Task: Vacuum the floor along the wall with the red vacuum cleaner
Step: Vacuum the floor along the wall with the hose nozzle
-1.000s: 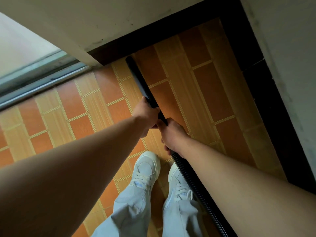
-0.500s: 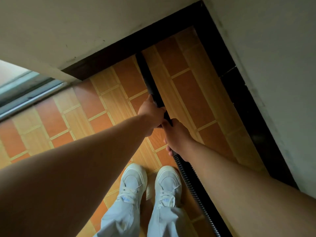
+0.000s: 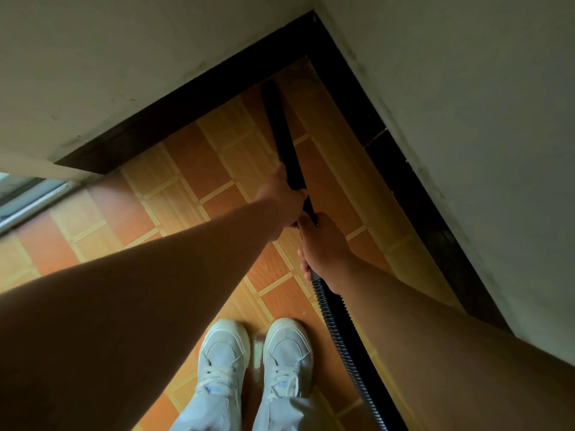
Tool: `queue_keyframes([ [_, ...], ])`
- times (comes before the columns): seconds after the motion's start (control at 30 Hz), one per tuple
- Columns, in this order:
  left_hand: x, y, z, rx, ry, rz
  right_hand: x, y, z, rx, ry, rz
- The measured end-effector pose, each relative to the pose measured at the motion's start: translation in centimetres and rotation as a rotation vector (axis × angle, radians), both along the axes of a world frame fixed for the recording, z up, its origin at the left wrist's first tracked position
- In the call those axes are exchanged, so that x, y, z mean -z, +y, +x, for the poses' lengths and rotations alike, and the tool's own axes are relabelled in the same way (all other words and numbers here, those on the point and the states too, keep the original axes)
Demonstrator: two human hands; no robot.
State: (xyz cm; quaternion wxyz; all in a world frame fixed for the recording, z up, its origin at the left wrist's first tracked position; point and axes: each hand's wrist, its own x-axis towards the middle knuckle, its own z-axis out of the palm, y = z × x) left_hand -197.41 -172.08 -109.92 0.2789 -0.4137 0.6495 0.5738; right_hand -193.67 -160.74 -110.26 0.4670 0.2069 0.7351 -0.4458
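Observation:
A black vacuum wand [image 3: 281,132] slants down to the orange tiled floor [image 3: 199,169]. Its tip lies near the dark skirting [image 3: 174,119] of the far wall, close to the room corner. My left hand [image 3: 281,202] grips the wand further down its length. Just behind it, my right hand [image 3: 323,250] grips the wand's end where the ribbed black hose [image 3: 342,343] joins. The hose runs back past my right side and out of the picture. The red body of the vacuum cleaner is out of view.
Two white walls meet at a corner [image 3: 314,17], each with dark skirting [image 3: 413,194] at the floor. A metal sliding-door track [image 3: 28,200] lies at the left. My white shoes [image 3: 224,359] stand on the tiles below the hands.
The wand tip has slid right along the far wall toward the corner. Both hands kept their grip. The view swung right, and the door track slipped toward the left edge.

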Motion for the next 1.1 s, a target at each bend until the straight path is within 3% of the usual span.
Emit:
queue_keyframes([
  [0.5, 1.0, 1.6, -4.9, 0.151, 0.060, -0.011, 0.0, 1.2, -3.9, 0.157, -0.015, -0.008],
  [1.1, 0.9, 1.5, -5.2, 0.127, 0.042, 0.045, -0.1, 1.1, -4.0, 0.162, -0.018, -0.019],
])
